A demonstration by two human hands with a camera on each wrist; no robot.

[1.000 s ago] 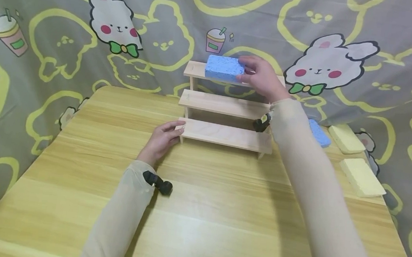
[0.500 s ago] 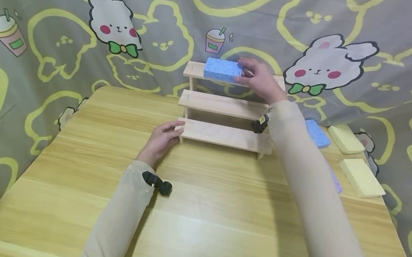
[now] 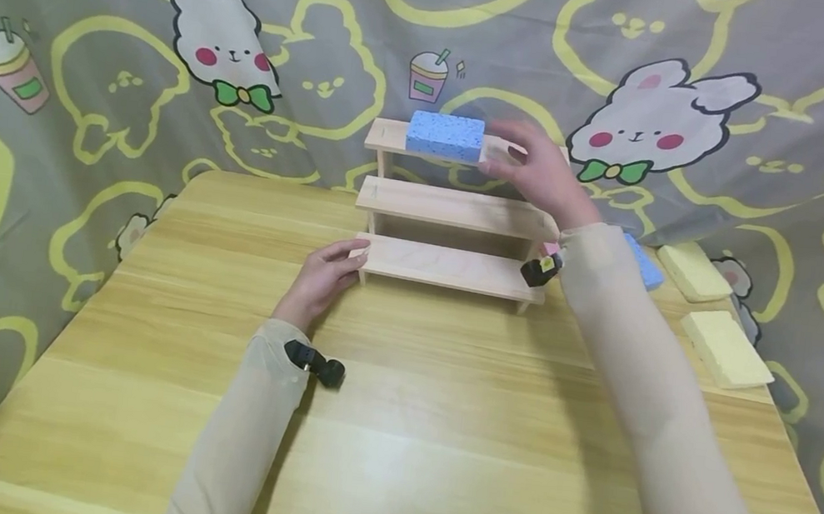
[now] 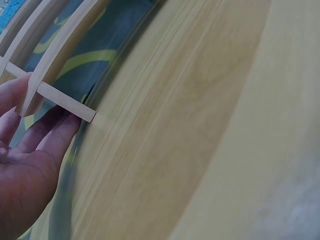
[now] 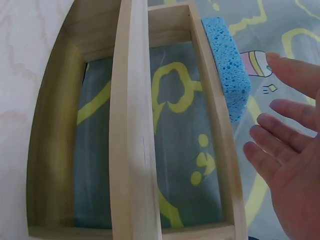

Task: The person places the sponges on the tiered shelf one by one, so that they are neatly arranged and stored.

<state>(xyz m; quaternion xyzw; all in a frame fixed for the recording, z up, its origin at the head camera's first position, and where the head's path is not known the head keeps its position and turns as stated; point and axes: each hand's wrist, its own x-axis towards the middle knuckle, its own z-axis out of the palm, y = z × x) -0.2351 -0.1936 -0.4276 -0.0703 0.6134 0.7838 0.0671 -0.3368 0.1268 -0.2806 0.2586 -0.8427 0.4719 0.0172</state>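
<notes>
- Blue, porous, rectangular: a blue sponge [image 3: 445, 135] is lying flat on the top tier of the wooden rack [image 3: 455, 210], toward that tier's left end; its surface is pitted with small holes and its corners are square.
- Pale unfinished wood: the wooden rack is standing on the table [image 3: 394, 423] as three stepped tiers, with the patterned cloth [image 3: 102, 48] hanging behind it.
- The right hand [image 3: 541, 174] is hovering just right of the blue sponge at the rack's top tier, fingers spread and relaxed, holding nothing; the right wrist view is showing a gap between fingertips [image 5: 280, 107] and sponge.
- The left hand [image 3: 323, 277] is resting against the left end of the rack's lowest tier, fingers loosely extended along the wood, touching rather than gripping.
- A second blue sponge [image 3: 643, 263] is lying on the table right of the rack, partly hidden by the right sleeve.
- Two yellow sponges [image 3: 725, 348] are lying further right of the rack, near the table's edge.
</notes>
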